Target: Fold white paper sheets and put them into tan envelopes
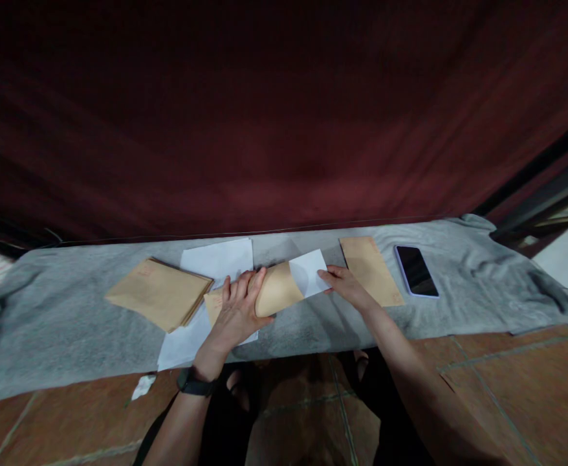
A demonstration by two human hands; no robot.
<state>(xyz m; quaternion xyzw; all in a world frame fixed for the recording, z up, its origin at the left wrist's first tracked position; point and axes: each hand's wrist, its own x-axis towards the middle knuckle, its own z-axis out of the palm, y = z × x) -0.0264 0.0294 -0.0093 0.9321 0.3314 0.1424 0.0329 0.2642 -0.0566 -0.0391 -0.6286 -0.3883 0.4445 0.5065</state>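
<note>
A brown paper envelope (278, 289) lies slanted at the middle of the grey cloth, its near part bulging upward. My left hand (239, 305) spans it from above, fingers at the far edge and thumb at the near edge, holding it. Out of its right end sticks a white sheet of paper (308, 272), partly inside the envelope. My right hand (341, 283) pinches the right edge of that sheet between thumb and fingers. How far the paper reaches inside is hidden.
A stack of brown envelopes (160, 291) rests at the left, partly over white sheets (218, 255). Right of my right hand lies a single brown envelope (372, 272), then a phone (416, 272). Grey cloth (463, 278) covers the narrow surface; a dark red curtain-like sheet (284, 142) hangs behind.
</note>
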